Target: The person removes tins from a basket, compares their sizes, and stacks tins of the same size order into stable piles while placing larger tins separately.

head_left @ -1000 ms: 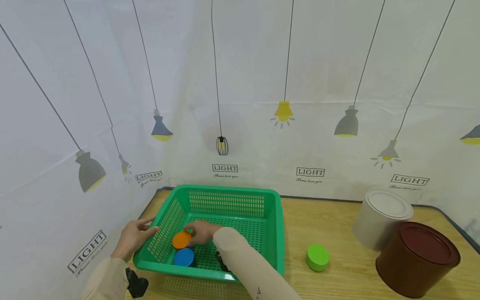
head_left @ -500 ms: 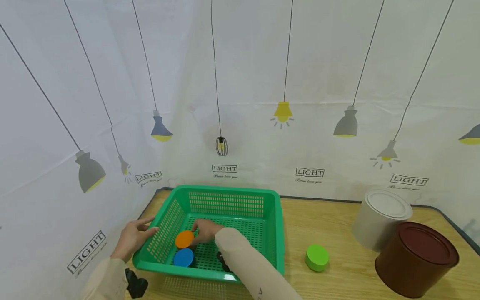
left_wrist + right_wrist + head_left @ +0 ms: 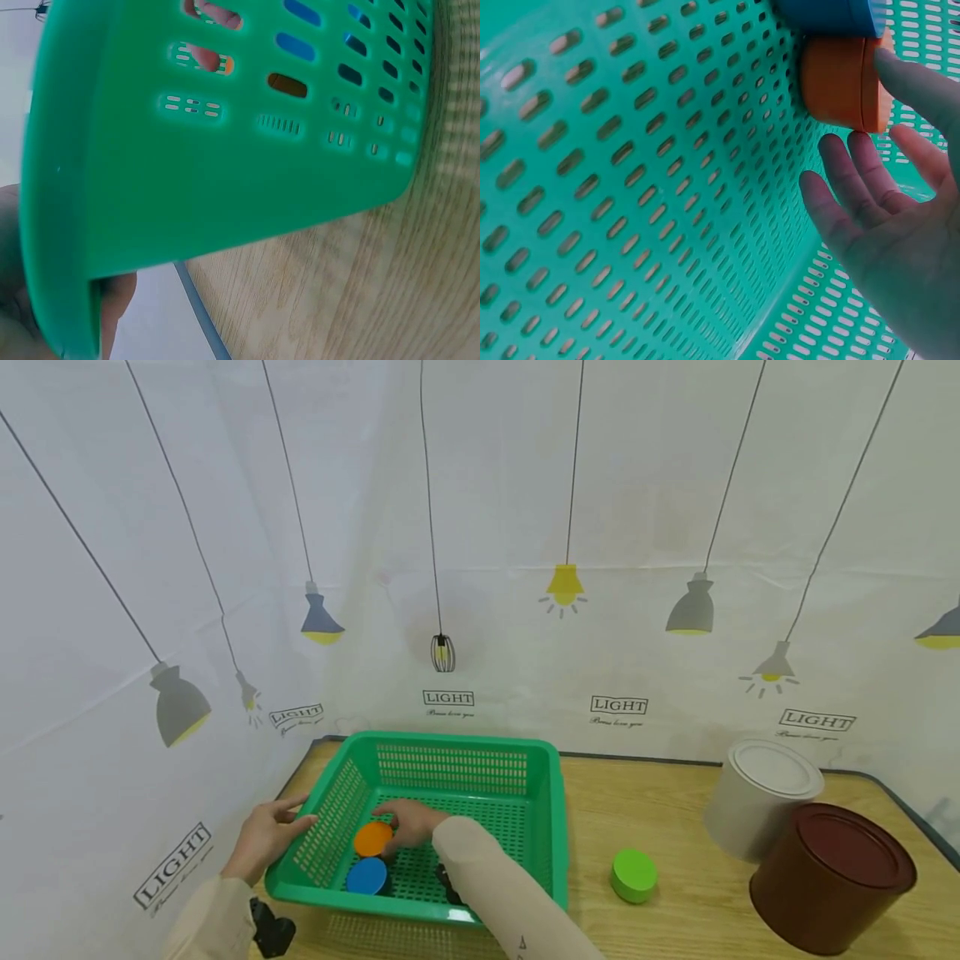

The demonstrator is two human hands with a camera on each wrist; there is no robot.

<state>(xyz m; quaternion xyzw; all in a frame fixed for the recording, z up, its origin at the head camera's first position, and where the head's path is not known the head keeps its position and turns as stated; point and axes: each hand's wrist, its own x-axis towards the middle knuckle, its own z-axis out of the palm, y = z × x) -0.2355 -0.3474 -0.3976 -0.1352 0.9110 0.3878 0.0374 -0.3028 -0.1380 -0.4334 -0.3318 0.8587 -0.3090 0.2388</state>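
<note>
My left hand [image 3: 262, 837] grips the left rim of a green plastic basket [image 3: 555, 827], its thumb over the edge; in the left wrist view the rim hides much of that hand [image 3: 19, 300]. Inside the basket, an orange round box with a lid [image 3: 372, 838] stands against a blue round box [image 3: 367, 877]. My right hand [image 3: 412, 825] reaches over the front rim to the orange box. In the right wrist view its fingers [image 3: 847, 180] are straight and spread, the thumb tip at the lid of the orange box [image 3: 836, 82] and the fingertips just along its side.
A light green round box [image 3: 634, 875] stands on the wooden table [image 3: 600, 802] right of the basket. Farther right are a white lidded bucket [image 3: 750, 802] and a brown lidded bucket [image 3: 825, 885]. A wall sheet printed with lamps [image 3: 510, 635] hangs behind.
The orange box has shifted slightly to the right inside the basket, along with my right hand. The right fingers now spread wider across its far edge. My left hand stays on the rim.
</note>
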